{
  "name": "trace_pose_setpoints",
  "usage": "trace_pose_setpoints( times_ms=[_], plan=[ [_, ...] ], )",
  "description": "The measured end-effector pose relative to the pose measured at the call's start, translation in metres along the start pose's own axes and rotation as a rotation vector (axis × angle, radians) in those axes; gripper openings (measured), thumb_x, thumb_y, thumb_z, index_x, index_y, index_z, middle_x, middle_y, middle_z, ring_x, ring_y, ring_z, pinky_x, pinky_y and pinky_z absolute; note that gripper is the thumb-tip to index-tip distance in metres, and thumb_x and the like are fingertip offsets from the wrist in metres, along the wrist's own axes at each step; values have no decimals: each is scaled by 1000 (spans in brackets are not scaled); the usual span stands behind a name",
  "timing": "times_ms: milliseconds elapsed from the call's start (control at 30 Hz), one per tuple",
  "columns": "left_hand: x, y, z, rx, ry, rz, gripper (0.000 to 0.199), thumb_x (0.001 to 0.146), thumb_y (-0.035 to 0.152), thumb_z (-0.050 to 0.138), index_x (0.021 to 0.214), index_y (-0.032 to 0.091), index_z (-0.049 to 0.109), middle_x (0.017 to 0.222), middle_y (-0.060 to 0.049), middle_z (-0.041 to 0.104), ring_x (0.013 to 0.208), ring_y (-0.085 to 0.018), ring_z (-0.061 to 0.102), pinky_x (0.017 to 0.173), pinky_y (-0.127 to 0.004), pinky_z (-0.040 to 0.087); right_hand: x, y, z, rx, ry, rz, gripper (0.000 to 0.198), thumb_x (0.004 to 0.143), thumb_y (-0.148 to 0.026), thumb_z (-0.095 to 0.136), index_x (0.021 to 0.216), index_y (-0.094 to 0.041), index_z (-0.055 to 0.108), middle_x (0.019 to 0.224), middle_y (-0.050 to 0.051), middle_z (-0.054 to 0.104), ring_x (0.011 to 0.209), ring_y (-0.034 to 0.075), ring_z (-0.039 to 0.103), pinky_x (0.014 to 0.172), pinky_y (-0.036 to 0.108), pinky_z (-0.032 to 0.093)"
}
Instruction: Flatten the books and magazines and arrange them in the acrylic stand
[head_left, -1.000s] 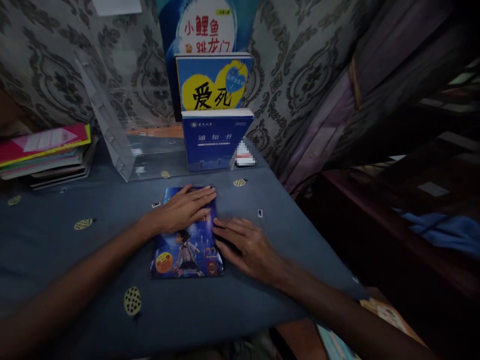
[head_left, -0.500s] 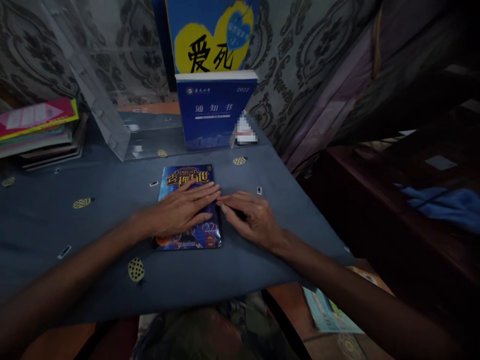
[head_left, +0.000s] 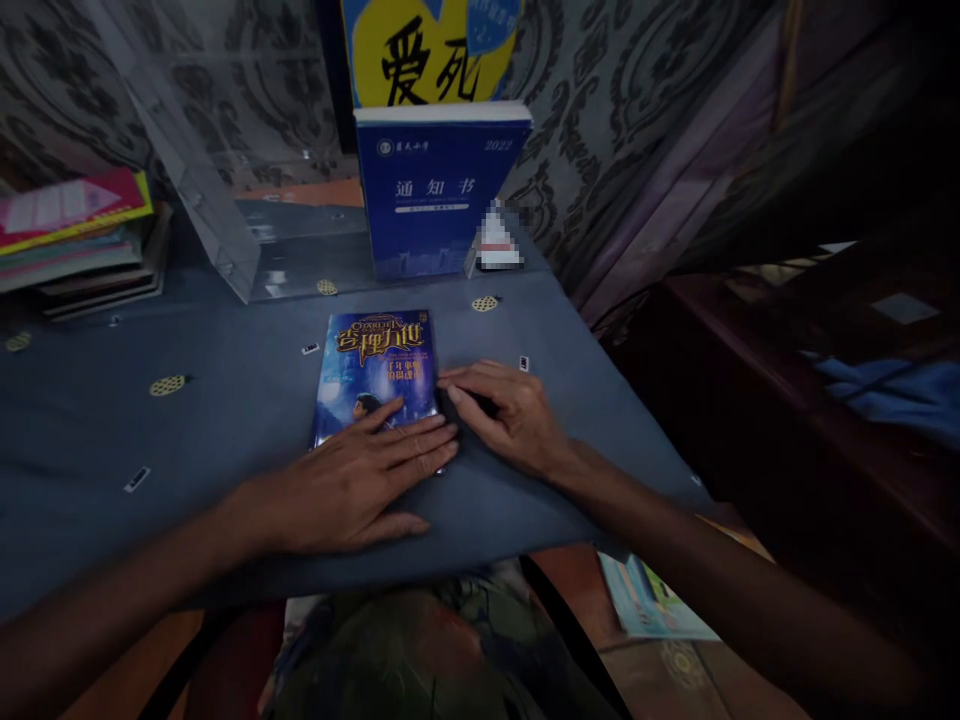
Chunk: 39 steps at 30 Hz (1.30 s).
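Observation:
A blue paperback book point(head_left: 382, 360) with gold lettering lies flat and closed on the cloth-covered table. My left hand point(head_left: 360, 485) rests palm down over its lower part, fingers stretched to the right and spread a little, hiding the bottom of the cover. At the book's right edge is my right hand point(head_left: 514, 410), its thumb and forefinger drawn together in a pinch on that edge. The other right fingers are curled in.
Behind the book, a blue booklet point(head_left: 435, 200) stands upright beside a clear plastic stand point(head_left: 232, 255). A taller blue and yellow book point(head_left: 427, 60) rises behind it. Stacked books point(head_left: 82, 240) lie at the left. Papers point(head_left: 652, 600) lie below the table's right edge.
My left hand has slid down the cover toward me, uncovering more of the upper cover. My right hand stays at the book's right edge. The view has shifted slightly.

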<state>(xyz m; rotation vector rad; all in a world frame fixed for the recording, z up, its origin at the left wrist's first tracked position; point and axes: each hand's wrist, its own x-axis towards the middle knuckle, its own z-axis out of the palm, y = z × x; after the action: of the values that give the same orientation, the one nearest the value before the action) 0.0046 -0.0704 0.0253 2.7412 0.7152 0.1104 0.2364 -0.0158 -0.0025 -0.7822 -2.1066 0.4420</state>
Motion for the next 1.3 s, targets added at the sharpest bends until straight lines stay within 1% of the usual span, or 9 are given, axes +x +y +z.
trace_pose_setpoints(
  times_ms=[200,400,500,600,733,933,1100,1200,1300],
  plan=[
    [-7,1,0,-88,28,2,64,104,49,43,160,22,25,164,-8,31,152,-22,28,128,-41,8,-1,0,0,-20,-41,-46,19,97,-18,54,94,-18,73,100,9,79,91,19,74,83,36,60],
    [-25,-56,-8,-133,111,-202,51,108,40,31,158,27,32,164,-3,31,153,-21,26,127,-44,9,0,-8,2,-79,-97,-152,20,98,-20,53,102,-18,73,106,10,78,94,21,73,84,42,58],
    [-39,-83,-10,-119,178,-357,54,107,41,30,158,24,32,165,-5,29,154,-22,22,127,-47,11,6,-26,13,-67,-305,-269,28,102,-25,49,119,-14,68,123,13,73,118,23,66,100,45,53],
    [-47,-94,-9,-107,199,-410,55,106,41,29,157,23,32,166,-5,28,155,-22,20,126,-49,13,16,-49,31,-72,-589,-345,43,104,-34,50,140,-13,55,147,14,57,145,24,43,120,50,34],
    [-48,-93,-5,-76,221,-403,53,106,39,28,157,23,33,165,-6,31,154,-21,23,126,-49,14,22,-69,49,-78,-784,-359,58,102,-44,52,149,-11,44,159,14,42,152,23,29,128,48,12],
    [-48,-94,2,-8,266,-397,52,106,38,28,156,22,36,164,-7,33,153,-21,27,125,-48,20,3,-63,23,-48,-799,-241,63,104,-43,47,158,-16,29,163,11,34,155,19,22,129,45,7],
    [-48,-98,14,76,357,-484,52,105,44,31,150,24,48,164,-8,32,152,-28,29,122,-50,30,-8,-39,-3,-136,-757,60,75,101,-51,50,160,-15,23,167,16,20,156,26,13,128,51,12],
    [-45,-103,26,62,432,-560,53,102,47,36,147,23,53,156,-11,46,148,-31,37,118,-54,34,-2,-30,-5,-186,-706,237,77,100,-51,50,160,-9,23,167,21,10,156,32,8,127,54,15],
    [-40,-106,33,-85,581,-585,57,98,50,41,144,20,55,150,-12,53,144,-31,43,119,-52,35,6,-29,-1,-168,-662,310,76,100,-48,50,160,-9,24,167,22,10,156,35,9,126,56,18]
  ],
)
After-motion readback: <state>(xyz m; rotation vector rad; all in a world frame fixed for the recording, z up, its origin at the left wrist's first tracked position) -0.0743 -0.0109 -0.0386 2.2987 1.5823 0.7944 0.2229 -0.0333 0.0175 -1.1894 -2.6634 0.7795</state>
